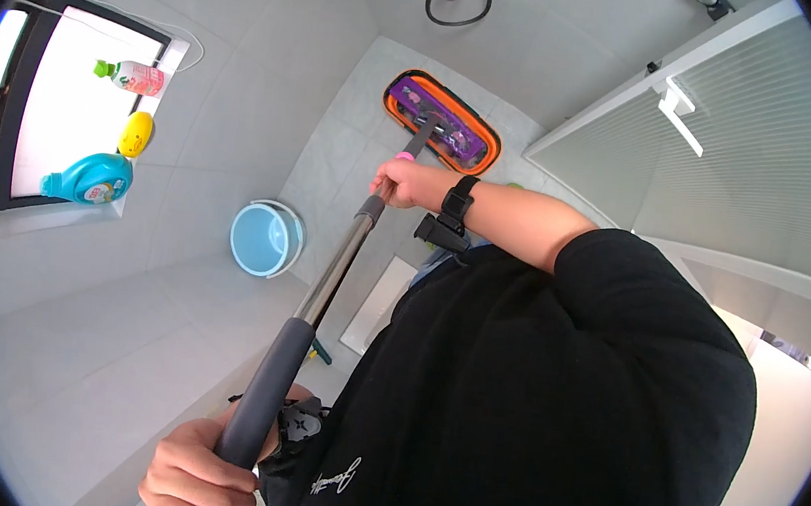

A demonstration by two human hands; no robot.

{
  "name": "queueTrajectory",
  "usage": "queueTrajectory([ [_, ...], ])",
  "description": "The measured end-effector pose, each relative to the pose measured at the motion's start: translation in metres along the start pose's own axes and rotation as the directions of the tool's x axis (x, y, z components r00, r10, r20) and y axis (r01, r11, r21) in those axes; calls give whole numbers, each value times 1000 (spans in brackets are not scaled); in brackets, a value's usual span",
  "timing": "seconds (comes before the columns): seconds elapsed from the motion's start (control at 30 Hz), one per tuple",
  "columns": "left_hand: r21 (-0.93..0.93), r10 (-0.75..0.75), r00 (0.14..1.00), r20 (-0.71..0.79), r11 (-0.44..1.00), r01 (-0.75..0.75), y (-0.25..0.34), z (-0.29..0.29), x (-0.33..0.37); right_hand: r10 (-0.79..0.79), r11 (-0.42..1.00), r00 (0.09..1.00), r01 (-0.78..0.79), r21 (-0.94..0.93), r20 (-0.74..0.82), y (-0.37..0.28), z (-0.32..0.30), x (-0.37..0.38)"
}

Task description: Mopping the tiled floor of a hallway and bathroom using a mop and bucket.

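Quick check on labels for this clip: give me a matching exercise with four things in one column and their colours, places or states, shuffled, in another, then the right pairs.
Things:
1. Mop head
2. Bucket
3. Jug
4. Left hand

Descriptions:
A. Teal, by the window
B. Closed around the grey grip
C. Purple, at the far end of the shaft
D. Light blue, open-topped

Right pairs: 1-C, 2-D, 3-A, 4-B
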State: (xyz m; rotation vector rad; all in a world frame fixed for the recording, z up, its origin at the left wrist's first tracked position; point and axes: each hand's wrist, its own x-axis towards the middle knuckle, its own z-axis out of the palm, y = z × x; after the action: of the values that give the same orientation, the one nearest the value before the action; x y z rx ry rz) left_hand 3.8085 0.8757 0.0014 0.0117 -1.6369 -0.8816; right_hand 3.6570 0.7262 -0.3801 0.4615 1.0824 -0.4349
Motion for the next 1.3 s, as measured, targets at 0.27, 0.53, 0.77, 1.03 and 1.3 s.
queueTrajectory([
  [0.27,-106,-37,993,-116,994,25,-58,2,-17,-95,995,987,91,-38,-129,-29,-36,38],
  [0.53,-184,-238,969,69,952,247,-91,3,-17,-114,969,993,103,-226,-35,-47,-51,69],
  [0.77,-110,-210,977,32,971,212,-114,23,-14,-3,964,1000,3,-264,2,-76,-62,66],
  [1.03,-61,-295,954,58,952,299,-145,124,15,-55,996,996,60,65,-76,-127,-128,87],
  [1.3,327,-94,635,-767,794,513,-154,219,29,70,997,988,-74,-27,-139,-161,-150,108],
])
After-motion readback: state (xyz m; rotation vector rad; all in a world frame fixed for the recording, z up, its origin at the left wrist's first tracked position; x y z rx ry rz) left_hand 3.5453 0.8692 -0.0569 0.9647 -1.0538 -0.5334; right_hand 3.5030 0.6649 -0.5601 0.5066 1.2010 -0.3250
